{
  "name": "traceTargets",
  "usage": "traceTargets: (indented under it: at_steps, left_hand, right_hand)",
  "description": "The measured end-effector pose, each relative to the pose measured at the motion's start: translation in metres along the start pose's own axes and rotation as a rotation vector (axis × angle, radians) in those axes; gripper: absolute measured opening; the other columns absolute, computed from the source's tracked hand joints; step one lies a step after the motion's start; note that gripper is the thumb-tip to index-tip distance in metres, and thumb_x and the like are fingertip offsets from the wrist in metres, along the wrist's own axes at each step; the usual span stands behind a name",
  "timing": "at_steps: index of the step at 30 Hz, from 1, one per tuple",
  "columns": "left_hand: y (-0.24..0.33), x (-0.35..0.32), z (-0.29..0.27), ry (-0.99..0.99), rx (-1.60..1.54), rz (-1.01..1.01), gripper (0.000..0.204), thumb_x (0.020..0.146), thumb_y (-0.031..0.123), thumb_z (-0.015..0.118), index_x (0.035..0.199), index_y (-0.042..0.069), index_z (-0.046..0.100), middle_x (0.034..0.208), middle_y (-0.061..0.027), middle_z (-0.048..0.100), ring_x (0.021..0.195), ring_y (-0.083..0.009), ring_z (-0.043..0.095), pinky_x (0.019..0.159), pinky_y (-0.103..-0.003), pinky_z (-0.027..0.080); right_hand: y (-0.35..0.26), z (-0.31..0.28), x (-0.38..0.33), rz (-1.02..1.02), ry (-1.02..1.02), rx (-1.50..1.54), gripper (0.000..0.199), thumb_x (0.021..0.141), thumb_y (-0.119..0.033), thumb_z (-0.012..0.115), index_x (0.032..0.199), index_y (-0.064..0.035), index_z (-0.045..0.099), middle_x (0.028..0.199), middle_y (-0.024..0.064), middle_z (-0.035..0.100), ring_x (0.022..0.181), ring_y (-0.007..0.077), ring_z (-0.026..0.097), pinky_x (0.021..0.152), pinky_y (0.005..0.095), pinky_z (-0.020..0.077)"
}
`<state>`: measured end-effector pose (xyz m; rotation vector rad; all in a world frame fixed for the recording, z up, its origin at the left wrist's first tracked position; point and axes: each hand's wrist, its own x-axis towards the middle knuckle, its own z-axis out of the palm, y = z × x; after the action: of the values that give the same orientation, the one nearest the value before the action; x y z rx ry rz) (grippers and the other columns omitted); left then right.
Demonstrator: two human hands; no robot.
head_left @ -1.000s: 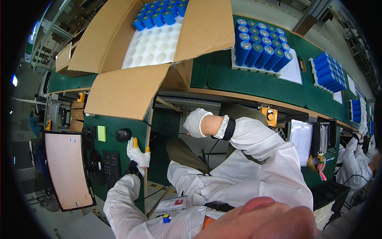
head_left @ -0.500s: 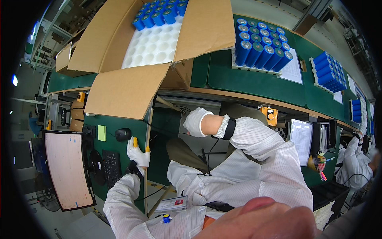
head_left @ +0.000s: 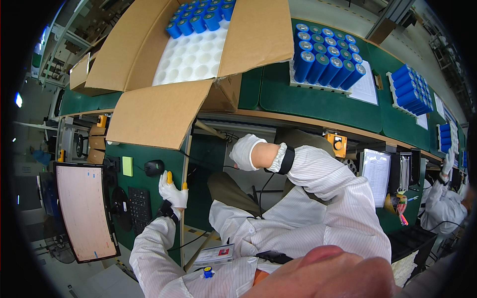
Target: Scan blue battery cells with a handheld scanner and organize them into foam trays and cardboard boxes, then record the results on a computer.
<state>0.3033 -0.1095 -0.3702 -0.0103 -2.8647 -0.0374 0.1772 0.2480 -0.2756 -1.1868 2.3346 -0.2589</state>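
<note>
My left hand (head_left: 172, 191) rests open on the tabletop (head_left: 149, 198) edge, my right hand (head_left: 247, 151) curls empty under the stiff, light box (head_left: 149, 114) flap—grab its edge.

A long workbench (head_left: 318, 102) topped with green mats carries an open cardboard box (head_left: 189, 54) at its left end, white cell tray inside, blue cylinders along its far side. Just right of the box stands a tray of blue cylinders (head_left: 325, 57) beside a paper sheet (head_left: 366, 89). Further trays (head_left: 410, 92) line the right end.
</note>
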Motion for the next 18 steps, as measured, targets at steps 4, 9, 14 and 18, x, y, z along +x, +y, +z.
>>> traceTargets:
  at_steps: [4, 9, 14, 18]
  left_hand:
    - [0.0, -0.0002, 0.0005, 0.009, -0.001, 0.004, 0.085, 0.066, 0.02, 0.082, 0.139, 0.001, 0.041, 0.141, -0.0149, 0.045, 0.131, -0.0393, 0.041, 0.11, -0.049, 0.032]
    - [0.0003, 0.0002, 0.0002, 0.005, -0.003, 0.003, 0.085, 0.066, 0.02, 0.082, 0.139, 0.001, 0.041, 0.141, -0.015, 0.045, 0.131, -0.0394, 0.041, 0.11, -0.049, 0.032]
    - [0.0018, 0.0006, -0.0018, -0.002, -0.012, -0.003, 0.085, 0.066, 0.019, 0.082, 0.139, 0.001, 0.041, 0.14, -0.0151, 0.046, 0.13, -0.0394, 0.041, 0.11, -0.049, 0.032]
    - [-0.0009, 0.0, 0.0002, 0.0, -0.011, 0.003, 0.085, 0.067, 0.019, 0.082, 0.139, 0.001, 0.041, 0.14, -0.0155, 0.046, 0.13, -0.0395, 0.041, 0.11, -0.048, 0.032]
  right_hand:
    - [0.0007, 0.0016, 0.0006, 0.0, 0.002, 0.0, 0.034, 0.09, -0.036, 0.06, 0.085, -0.0058, 0.076, 0.082, 0.0159, 0.072, 0.084, 0.0363, 0.07, 0.072, 0.0451, 0.0539]
    - [-0.0005, 0.0001, -0.0003, 0.002, 0.008, 0.004, 0.033, 0.089, -0.035, 0.062, 0.084, -0.0058, 0.076, 0.081, 0.0161, 0.072, 0.083, 0.0362, 0.07, 0.072, 0.0453, 0.0538]
    - [0.0007, -0.0008, -0.0019, 0.001, 0.016, 0.014, 0.031, 0.089, -0.034, 0.062, 0.085, -0.0067, 0.077, 0.082, 0.016, 0.072, 0.084, 0.0361, 0.07, 0.072, 0.0453, 0.0538]
    - [0.0008, -0.0001, -0.0013, -0.002, 0.023, 0.013, 0.03, 0.089, -0.033, 0.061, 0.086, -0.0079, 0.077, 0.082, 0.0159, 0.073, 0.084, 0.036, 0.07, 0.072, 0.0454, 0.0539]
